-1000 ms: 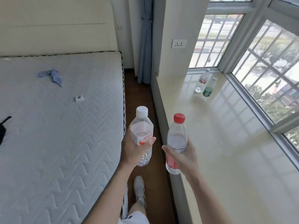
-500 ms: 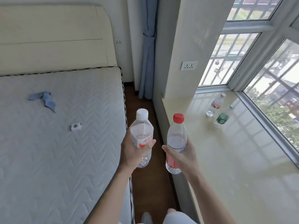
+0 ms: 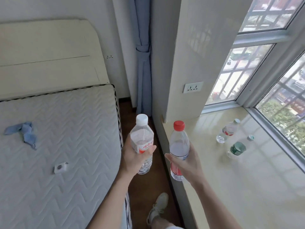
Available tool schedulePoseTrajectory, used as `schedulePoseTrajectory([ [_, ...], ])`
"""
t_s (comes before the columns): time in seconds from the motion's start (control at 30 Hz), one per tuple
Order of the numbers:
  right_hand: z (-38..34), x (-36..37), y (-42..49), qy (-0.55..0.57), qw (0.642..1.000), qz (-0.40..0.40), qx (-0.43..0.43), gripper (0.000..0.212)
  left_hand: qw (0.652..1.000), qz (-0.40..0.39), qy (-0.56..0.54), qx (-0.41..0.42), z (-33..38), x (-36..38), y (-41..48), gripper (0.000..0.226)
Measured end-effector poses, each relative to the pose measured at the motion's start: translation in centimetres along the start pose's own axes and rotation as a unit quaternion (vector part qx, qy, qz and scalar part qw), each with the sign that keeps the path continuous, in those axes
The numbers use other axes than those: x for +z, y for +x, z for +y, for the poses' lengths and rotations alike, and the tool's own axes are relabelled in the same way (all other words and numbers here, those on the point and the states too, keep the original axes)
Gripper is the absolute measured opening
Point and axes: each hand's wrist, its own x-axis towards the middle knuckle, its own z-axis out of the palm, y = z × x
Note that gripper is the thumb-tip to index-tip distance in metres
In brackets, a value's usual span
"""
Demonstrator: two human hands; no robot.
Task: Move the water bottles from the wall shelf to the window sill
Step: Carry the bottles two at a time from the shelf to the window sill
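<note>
Just short of the window sill [image 3: 231, 187]: left hand [image 3: 133, 157] fingers curled round the white-capped bottle [image 3: 142, 139], right hand [image 3: 188, 164] round the red-capped bottle [image 3: 179, 144]; lower both upright, clear of the two bottles [image 3: 227, 131] standing there

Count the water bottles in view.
4. White-capped bottle in the left hand, red-capped bottle in the right hand, red-label bottle and green-label bottle on the window sill by the glass. More may be out of frame.
</note>
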Motion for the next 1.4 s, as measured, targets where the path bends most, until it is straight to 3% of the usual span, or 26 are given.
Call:
schedulePoseTrajectory([
  [0.2,-0.7,-2.8,11.2,0.004,0.999,0.040,0.021,0.064,0.997,-0.077,0.013,0.009,0.8,6.1,12.0,0.069],
  [0.3,-1.0,-5.0,15.3,0.013,0.996,0.083,0.040,0.050,0.994,-0.108,0.006,0.012,1.6,9.2,16.6,0.068],
  [0.6,0.0,-11.9,17.9,0.050,0.972,0.212,0.087,0.040,0.963,-0.268,0.018,0.003,2.3,19.9,23.2,0.065],
  [0.67,0.7,-13.2,17.5,0.064,0.958,0.259,0.105,0.040,0.949,-0.314,0.007,-0.008,2.2,22.3,23.7,0.064],
  [0.77,1.8,-14.5,16.5,0.096,0.929,0.337,0.121,0.042,0.929,-0.368,0.001,-0.025,2.4,25.5,23.9,0.082],
  [0.87,2.8,-15.3,15.2,0.122,0.895,0.407,0.135,0.045,0.902,-0.430,0.015,-0.022,1.5,28.2,24.0,0.043],
  [0.93,4.0,-15.5,14.4,0.129,0.879,0.435,0.145,0.047,0.880,-0.473,0.024,-0.039,0.7,29.3,24.5,0.044],
  [1.13,7.6,-14.4,13.4,0.165,0.824,0.507,0.192,0.044,0.843,-0.527,0.062,-0.089,-3.0,31.8,26.8,0.040],
  [1.4,15.8,-12.6,14.9,0.160,0.804,0.521,0.238,0.042,0.808,-0.564,0.114,-0.123,-11.6,35.9,26.7,0.034],
])
